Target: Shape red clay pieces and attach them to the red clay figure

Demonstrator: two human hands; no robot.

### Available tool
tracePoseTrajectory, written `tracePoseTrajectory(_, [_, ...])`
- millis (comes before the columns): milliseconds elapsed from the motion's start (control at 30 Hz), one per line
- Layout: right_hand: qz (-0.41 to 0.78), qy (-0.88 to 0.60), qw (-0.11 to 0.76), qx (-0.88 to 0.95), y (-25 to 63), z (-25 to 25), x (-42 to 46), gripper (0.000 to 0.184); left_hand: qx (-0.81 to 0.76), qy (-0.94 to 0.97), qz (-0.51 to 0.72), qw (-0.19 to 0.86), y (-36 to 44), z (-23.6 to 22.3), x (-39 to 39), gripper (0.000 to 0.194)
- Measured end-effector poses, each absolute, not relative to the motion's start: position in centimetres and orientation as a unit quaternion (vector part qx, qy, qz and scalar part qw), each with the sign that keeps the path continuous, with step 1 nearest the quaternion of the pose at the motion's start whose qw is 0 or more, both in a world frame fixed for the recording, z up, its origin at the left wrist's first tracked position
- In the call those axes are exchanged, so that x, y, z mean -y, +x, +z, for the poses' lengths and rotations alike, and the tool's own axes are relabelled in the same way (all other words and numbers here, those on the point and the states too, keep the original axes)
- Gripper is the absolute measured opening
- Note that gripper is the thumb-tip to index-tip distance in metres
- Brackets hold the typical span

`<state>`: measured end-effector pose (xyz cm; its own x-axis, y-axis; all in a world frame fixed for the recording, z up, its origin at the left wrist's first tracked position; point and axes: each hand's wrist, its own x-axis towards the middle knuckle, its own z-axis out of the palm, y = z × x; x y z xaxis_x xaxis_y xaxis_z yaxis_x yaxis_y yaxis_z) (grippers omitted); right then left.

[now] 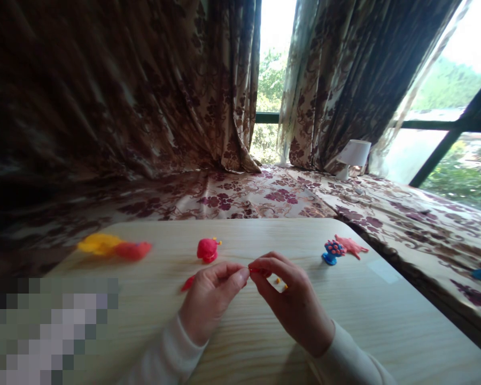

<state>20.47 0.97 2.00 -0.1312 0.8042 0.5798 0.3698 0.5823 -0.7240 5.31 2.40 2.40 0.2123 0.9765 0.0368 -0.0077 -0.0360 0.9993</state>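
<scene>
My left hand (214,299) and my right hand (292,302) meet above the middle of the table. Thumb and forefinger of each are pinched together on a small piece of red modelling clay (260,271), mostly covered by the fingertips. Just beyond my left hand sits a red clay figure (207,250) with small yellow tips. A flat red clay piece (187,283) pokes out beside the left knuckles. Small yellow clay bits (278,280) lie by my right hand, partly hidden behind its fingers.
On the wooden table (232,353), yellow clay (98,244) and red clay (133,250) lie at the left. A blue clay model with pink dots (331,253) stands at the right against a flat pink piece (349,245). A white lamp (355,153) stands beyond, near curtains (208,96).
</scene>
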Motion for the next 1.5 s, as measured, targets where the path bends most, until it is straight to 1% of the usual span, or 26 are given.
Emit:
tracePoseTrajectory(133, [0.212,-0.403,0.517,0.725,20.48,2.00,-1.02,0.011,-0.436,0.534,0.459,0.559,5.55,2.74,-2.30,0.016])
tracePoseTrajectory(533, [0.213,-0.410,0.510,0.726,20.42,1.94,-0.85,0.013,-0.448,0.518,0.465,0.561,5.63,2.46,-2.24,0.020])
tracePoseTrajectory(667, [0.218,-0.406,0.511,0.726,20.34,2.18,-0.87,0.015,-0.444,0.527,0.461,0.559,5.68,2.45,-2.08,0.022])
tracePoseTrajectory(900, [0.234,-0.403,0.522,0.715,20.35,2.17,-0.87,0.012,-0.430,0.572,0.438,0.544,5.53,2.19,-2.12,0.031])
tracePoseTrajectory(1133, [0.237,-0.405,0.517,0.716,20.25,2.09,-0.85,0.014,-0.433,0.553,0.443,0.556,5.68,2.21,-2.18,0.025])
tracePoseTrajectory(1400, [0.248,-0.412,0.515,0.710,20.29,1.84,-0.91,0.011,-0.435,0.525,0.453,0.574,5.78,2.18,-2.14,0.026])
tracePoseTrajectory(1500, [0.264,-0.395,0.529,0.703,20.28,1.94,-0.99,0.012,-0.425,0.537,0.448,0.575,5.74,2.06,-2.14,0.027])
